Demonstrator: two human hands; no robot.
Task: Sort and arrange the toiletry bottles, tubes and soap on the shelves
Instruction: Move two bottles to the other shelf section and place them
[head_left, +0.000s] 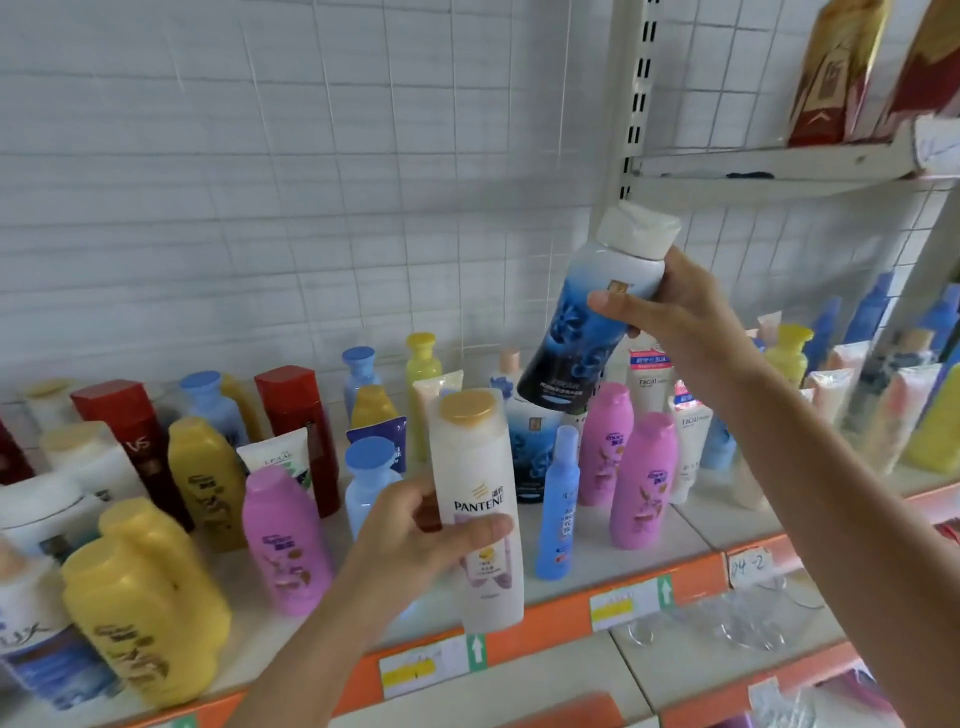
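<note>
My left hand (415, 535) grips a white Pantene bottle (480, 499) with a gold cap, held upright just above the shelf's front edge. Higher up, my right hand (670, 317) grips a blue and black bottle (587, 322) with a white cap, tilted with its cap toward the upper right. On the shelf (566, 577) stand pink bottles (641, 480), yellow bottles (150, 592), red bottles (291, 415), pale blue bottles (558, 506) and white tubes (649, 384). A second dark blue bottle (530, 452) stands behind the Pantene bottle.
An orange price rail (545, 623) with paper tags runs along the shelf front. Clear glass items (737, 618) lie on a lower shelf. An upper shelf (774, 166) at the right carries red and gold boxes (831, 73). White wire grid backs the shelves.
</note>
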